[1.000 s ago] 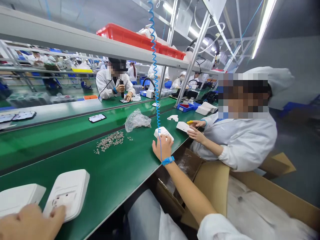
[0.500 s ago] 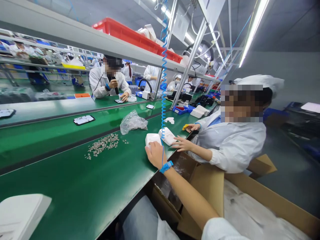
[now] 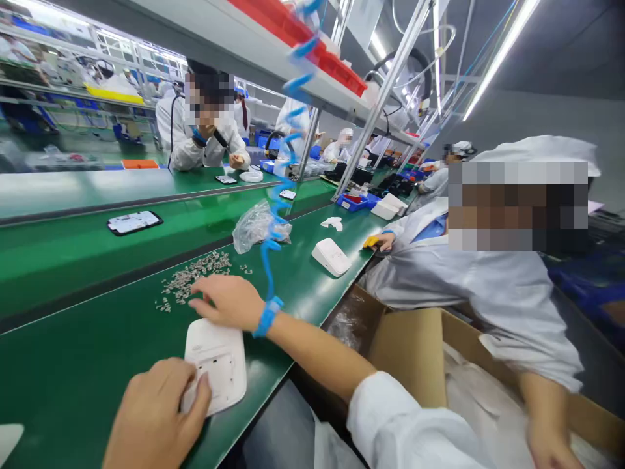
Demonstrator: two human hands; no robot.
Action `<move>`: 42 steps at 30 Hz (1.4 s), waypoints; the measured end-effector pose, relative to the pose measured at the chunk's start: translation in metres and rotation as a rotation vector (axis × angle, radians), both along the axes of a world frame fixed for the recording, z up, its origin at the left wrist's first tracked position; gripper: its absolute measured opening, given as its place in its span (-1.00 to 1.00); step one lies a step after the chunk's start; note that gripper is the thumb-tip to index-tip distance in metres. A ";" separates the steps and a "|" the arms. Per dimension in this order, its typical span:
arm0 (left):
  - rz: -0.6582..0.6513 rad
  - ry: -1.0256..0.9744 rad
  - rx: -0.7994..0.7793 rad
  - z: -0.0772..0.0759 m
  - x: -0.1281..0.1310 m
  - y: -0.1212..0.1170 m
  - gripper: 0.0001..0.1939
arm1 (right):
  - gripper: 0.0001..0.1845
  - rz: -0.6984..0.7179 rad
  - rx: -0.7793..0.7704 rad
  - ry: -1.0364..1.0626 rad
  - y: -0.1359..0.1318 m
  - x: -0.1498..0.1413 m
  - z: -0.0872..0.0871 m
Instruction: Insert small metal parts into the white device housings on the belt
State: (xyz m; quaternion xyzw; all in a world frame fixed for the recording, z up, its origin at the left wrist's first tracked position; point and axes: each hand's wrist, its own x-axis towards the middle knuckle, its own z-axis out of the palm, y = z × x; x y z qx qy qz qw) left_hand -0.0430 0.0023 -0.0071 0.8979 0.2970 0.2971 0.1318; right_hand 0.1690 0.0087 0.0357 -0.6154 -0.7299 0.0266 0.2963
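My left hand (image 3: 156, 413) is closed over the near left edge of a white plastic housing (image 3: 222, 371), which lies on the green table with its recessed face up. My right hand (image 3: 227, 301), wearing a blue wrist strap (image 3: 268, 316) with a coiled blue cord (image 3: 280, 228), hovers just past the housing's far end. Its thumb and fingers are apart, by a pile of tiny greyish parts (image 3: 193, 277); nothing shows in its grasp. A second white housing (image 3: 332, 257) stands farther right on the table.
Behind the pile lies a clear plastic bag (image 3: 256, 228). A black-edged device (image 3: 134, 223) rests on the green belt. At my right, a co-worker (image 3: 469, 273) has one arm over an open cardboard box (image 3: 415, 352). Another person (image 3: 205, 130) sits across the belt.
My right hand has left the housings near the co-worker and reached left to the parts pile. My left hand has come into view on a housing. The co-worker's hand has moved to the box.
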 end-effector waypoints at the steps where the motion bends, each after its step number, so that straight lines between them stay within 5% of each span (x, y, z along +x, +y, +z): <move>1: -0.013 -0.010 0.064 0.002 0.013 0.000 -0.74 | -0.82 0.035 0.011 -0.008 0.018 0.008 -0.003; 6: -0.075 -0.056 0.162 0.002 0.032 0.017 -0.83 | -0.71 0.234 0.100 0.020 0.069 0.040 -0.023; 16: -0.414 -0.052 -0.214 0.019 0.008 0.031 -0.90 | -0.82 0.227 0.049 -0.034 0.065 0.052 -0.052; 27: -0.436 -0.069 -0.493 0.025 0.004 0.039 -0.84 | -0.79 0.177 0.122 -0.023 0.062 0.052 -0.051; 30: -0.385 -0.168 -0.565 0.026 0.003 0.041 -0.86 | -0.75 0.147 0.199 0.072 0.060 0.049 -0.048; 37: 0.041 -0.364 -0.614 0.016 0.009 0.045 -0.87 | -0.82 0.137 0.203 0.297 0.061 0.045 -0.044; 42: 0.120 -0.316 -0.668 0.016 0.013 0.043 -0.84 | -0.79 0.109 0.147 0.362 0.060 0.045 -0.044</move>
